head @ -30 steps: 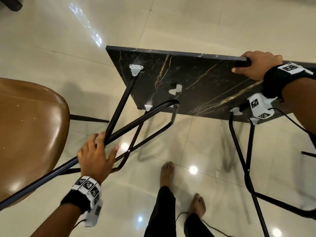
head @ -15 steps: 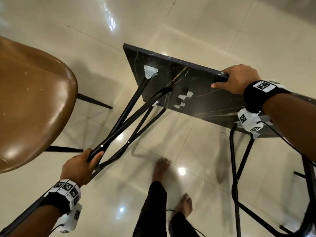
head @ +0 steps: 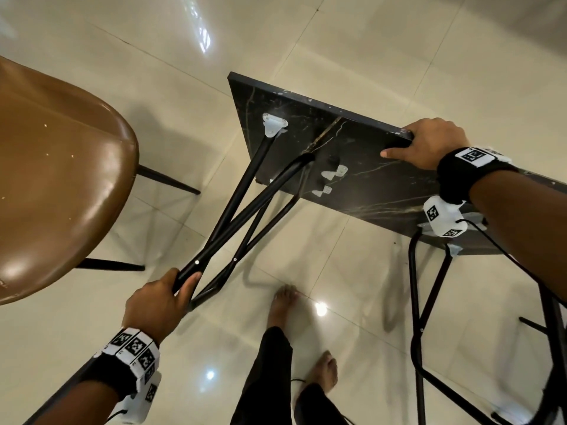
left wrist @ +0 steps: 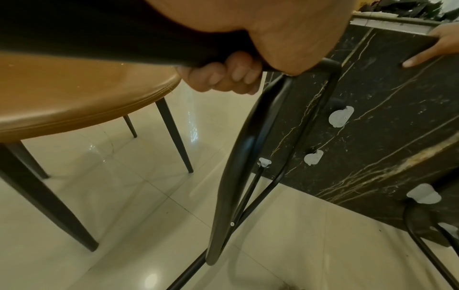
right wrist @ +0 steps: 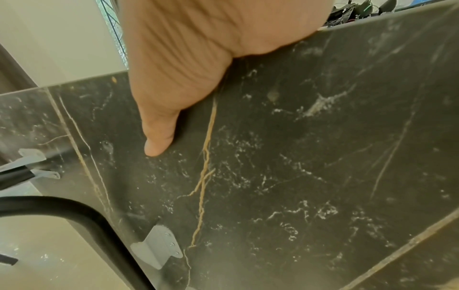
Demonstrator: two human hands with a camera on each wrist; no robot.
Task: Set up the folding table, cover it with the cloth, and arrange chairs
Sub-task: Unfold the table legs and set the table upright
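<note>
The folding table's black marble-pattern top [head: 362,154] stands on edge above the floor, its underside facing me. My left hand [head: 159,302] grips the end of the left black tube leg frame [head: 233,210], swung out from the top; the curled fingers [left wrist: 223,78] show in the left wrist view around the leg frame [left wrist: 233,186]. My right hand [head: 429,142] grips the table top's upper edge, thumb [right wrist: 159,137] pressed flat on the underside [right wrist: 298,157]. The right leg frame [head: 414,317] hangs down at the right. No cloth is in view.
A brown leather-look chair [head: 61,179] with black legs stands close at the left, its seat [left wrist: 74,102] right beside my left hand. My bare feet [head: 285,305] are on the glossy cream tile floor below the table. Grey metal brackets [head: 274,125] hold the legs.
My left hand has slid down the left leg and closed around its end, pulling the frame outward. The table top has tilted and swung, and the view has shifted toward the chair.
</note>
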